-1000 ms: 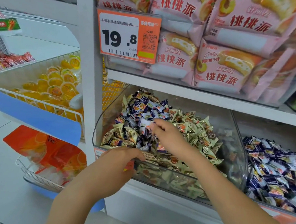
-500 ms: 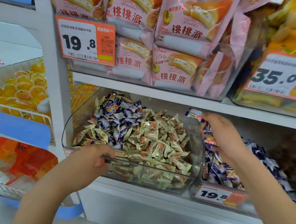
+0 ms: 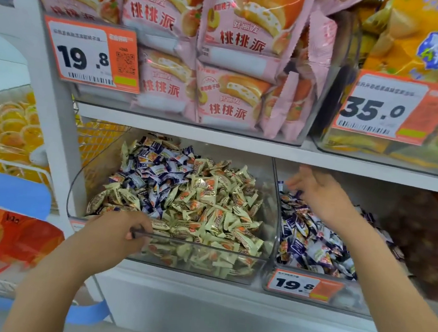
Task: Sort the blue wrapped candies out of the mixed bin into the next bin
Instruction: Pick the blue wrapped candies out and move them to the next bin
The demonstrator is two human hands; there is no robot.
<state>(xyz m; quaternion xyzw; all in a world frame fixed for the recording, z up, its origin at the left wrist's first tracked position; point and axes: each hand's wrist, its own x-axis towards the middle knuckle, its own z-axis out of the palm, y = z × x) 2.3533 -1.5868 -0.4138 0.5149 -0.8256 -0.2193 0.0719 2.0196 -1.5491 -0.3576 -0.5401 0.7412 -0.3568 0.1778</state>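
Task partly done. The mixed bin [image 3: 203, 260] holds many blue wrapped candies [image 3: 158, 170], massed at its back left among the cream-wrapped candies [image 3: 207, 218], so much sorting remains. The next bin [image 3: 315, 295], on its right, is filled with blue pieces. The right hand [image 3: 319, 194] hovers over that bin, fingers spread and loose, nothing visibly held. The left hand [image 3: 115, 233] grips the mixed bin's front rim, fingers curled over it
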